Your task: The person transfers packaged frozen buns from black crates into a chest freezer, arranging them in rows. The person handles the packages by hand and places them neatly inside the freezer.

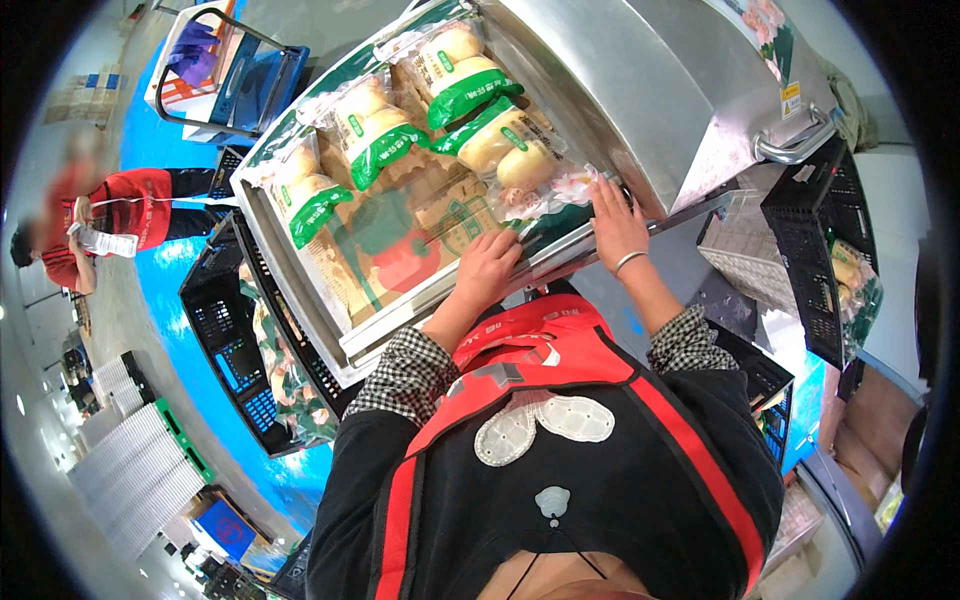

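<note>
Before me stands a metal-rimmed work surface (362, 338) joined to a steel machine. On it lie several clear bags (385, 135) with green bands, holding pale, rounded pieces of produce whose kind I cannot tell. The nearest bag (508, 155) lies beyond my hands, its crumpled end pointing toward my right hand. My left hand (487, 267) rests at the near rim, its fingers curled on the edge of dark green printed film (550, 226). Fingers stretched out, my right hand (618, 228) lies flat over the film beside the machine's steel side. A bracelet circles that wrist.
Flattened brown cardboard (400, 240) covers part of the surface. The steel machine cover (640, 90) with a handle (795, 140) rises at right. Black crates (215, 335) stand at left, another black crate (815, 250) at right. A co-worker in a red apron (140, 205) stands far left near a blue cart (260, 85).
</note>
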{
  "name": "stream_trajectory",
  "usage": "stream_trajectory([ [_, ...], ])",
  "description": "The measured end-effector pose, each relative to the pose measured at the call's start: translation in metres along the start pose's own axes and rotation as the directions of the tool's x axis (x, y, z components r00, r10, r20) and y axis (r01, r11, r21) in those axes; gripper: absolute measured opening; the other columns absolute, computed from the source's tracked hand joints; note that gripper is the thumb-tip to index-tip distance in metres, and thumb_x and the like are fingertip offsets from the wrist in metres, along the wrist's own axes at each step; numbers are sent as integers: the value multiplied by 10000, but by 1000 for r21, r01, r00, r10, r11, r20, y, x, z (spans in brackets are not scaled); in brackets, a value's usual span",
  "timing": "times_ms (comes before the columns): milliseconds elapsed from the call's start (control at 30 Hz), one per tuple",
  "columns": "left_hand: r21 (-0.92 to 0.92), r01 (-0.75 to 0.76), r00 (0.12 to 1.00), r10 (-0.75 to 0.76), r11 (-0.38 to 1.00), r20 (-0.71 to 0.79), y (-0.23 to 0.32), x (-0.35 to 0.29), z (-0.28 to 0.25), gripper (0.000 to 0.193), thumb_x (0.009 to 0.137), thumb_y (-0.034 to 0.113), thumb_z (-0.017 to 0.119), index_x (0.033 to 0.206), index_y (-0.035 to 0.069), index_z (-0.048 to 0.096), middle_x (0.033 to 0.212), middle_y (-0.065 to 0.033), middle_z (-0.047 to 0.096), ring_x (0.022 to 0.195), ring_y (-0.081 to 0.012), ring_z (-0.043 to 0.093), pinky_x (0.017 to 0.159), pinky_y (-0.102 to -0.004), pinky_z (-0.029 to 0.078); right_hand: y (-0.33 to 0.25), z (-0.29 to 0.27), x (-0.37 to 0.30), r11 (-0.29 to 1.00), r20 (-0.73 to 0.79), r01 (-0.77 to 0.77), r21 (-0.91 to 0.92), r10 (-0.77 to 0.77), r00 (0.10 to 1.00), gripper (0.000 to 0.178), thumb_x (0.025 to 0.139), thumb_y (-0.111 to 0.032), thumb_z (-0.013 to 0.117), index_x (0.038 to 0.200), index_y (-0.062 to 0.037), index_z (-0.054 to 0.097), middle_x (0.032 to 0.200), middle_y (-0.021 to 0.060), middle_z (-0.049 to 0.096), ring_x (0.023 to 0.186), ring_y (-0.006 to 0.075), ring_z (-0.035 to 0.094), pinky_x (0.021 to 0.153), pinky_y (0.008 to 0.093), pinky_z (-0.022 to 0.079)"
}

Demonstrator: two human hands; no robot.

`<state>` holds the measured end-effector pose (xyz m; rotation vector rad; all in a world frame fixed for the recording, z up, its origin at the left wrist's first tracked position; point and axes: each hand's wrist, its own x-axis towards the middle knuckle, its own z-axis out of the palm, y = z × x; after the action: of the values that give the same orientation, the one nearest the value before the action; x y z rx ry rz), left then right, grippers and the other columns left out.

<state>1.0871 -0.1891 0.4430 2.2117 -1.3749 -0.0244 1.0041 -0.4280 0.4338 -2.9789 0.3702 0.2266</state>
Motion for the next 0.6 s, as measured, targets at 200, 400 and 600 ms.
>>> stream_trajectory([
  [200, 11, -44, 996, 45, 999, -80, -16, -23, 19, 177, 685, 214, 629, 796, 78, 605, 903, -83, 553, 873, -267, 553, 752, -393, 451, -14, -21, 6, 997, 134, -42, 67, 33, 990, 782, 824, -386, 605, 1424, -36, 247, 1505, 153, 202, 1382, 292, 215, 1105, 455, 220],
  [400, 156, -113, 984, 133, 981, -121, -17, -39, 10, 170, 698, 203, 585, 812, 91, 644, 1000, -66, 559, 992, -231, 524, 834, -374, 425, -34, -29, -30, 968, 236, 186, -169, -144, 961, 899, 753, -487, 655, 1444, -89, 240, 1499, 193, 195, 1391, 340, 169, 1104, 528, 147],
  [600, -80, 431, 844, -433, 899, -316, -61, -115, -98, 237, 703, 112, 647, 932, 62, 616, 1002, -123, 603, 927, -310, 584, 790, -440, 467, -81, -68, -8, 919, 499, 227, -323, -39, 866, 718, 756, -453, 675, 1319, -73, 443, 1374, 172, 409, 1333, 334, 294, 1102, 538, 143],
])
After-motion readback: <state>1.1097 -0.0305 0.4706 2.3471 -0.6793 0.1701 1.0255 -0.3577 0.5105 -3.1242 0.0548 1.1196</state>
